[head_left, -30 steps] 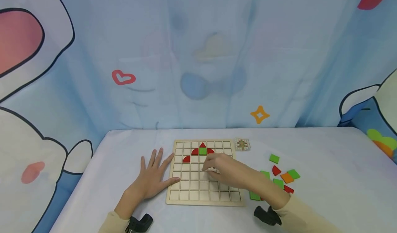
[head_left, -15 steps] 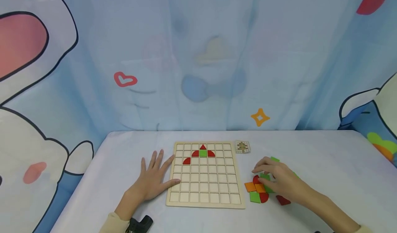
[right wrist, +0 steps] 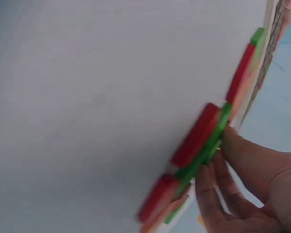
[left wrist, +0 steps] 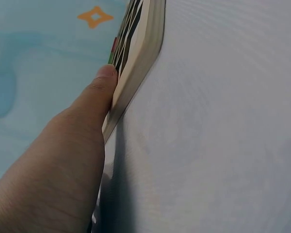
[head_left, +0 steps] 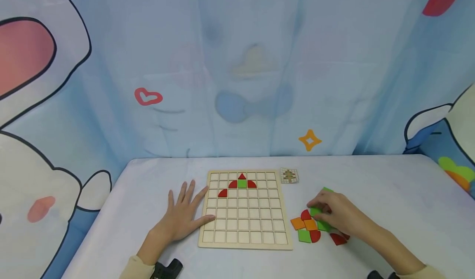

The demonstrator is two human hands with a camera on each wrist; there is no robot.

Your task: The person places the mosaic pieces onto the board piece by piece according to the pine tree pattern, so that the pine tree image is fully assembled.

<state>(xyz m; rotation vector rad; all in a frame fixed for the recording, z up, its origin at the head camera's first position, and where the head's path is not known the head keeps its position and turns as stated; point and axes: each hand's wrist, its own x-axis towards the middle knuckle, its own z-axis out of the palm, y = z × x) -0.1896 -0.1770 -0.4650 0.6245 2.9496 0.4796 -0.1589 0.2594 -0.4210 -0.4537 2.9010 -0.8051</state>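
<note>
A wooden grid board (head_left: pixel 243 246) lies on the table. In its upper cells sit a red triangle (head_left: pixel 242 176), a green square (head_left: pixel 242 183) and several red quarter-round tiles (head_left: pixel 222 193). My left hand (head_left: pixel 185 216) is spread flat, its thumb and a finger touching the board's left edge; the left wrist view shows the thumb (left wrist: pixel 97 92) against the rim. To the board's right, my right hand (head_left: pixel 337 213) pinches a green square tile (head_left: pixel 314 211) at the loose pile, thumb opposite fingertips. The right wrist view shows fingers (right wrist: pixel 208 199) at green tiles; which edge belongs to which tile is blurred.
Beneath and around my right hand lie loose orange tiles (head_left: pixel 297 223), red tiles (head_left: pixel 338 239) and green tiles (head_left: pixel 304 236). A small pattern card (head_left: pixel 289 175) with a tree picture lies beside the board's upper right corner. A printed blue curtain (head_left: pixel 256 138) hangs behind the white table (head_left: pixel 389 196).
My right hand has moved from above the board rightward to the loose tiles, and its fingers have closed on a green square. The left hand stays put on the board's edge.
</note>
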